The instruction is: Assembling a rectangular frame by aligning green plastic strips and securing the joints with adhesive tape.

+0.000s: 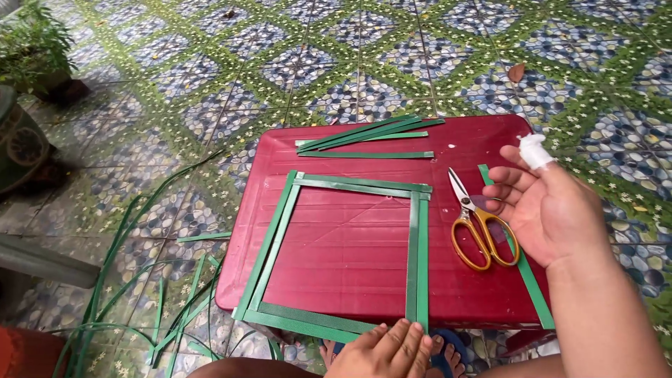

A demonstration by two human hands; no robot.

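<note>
Pebble-patterned floor tiles are surrounding a red surface [336, 273]. Left hand [385, 350] is pressing flat, fingers together, on the green strip frame's [420, 252] near corner. Right hand [546, 210] is hovering open, empty, over yellow scissors [479, 231]. Keeping that corner pinned should be holding the 4 sides square.

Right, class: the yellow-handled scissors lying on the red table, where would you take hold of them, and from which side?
Grip the scissors by the yellow loop handles, coming from the near edge of the red table. They lie flat with the handles toward the person and the closed blades pointing away, so the loops are nearest. The right hand hovers open just beside them.
</note>
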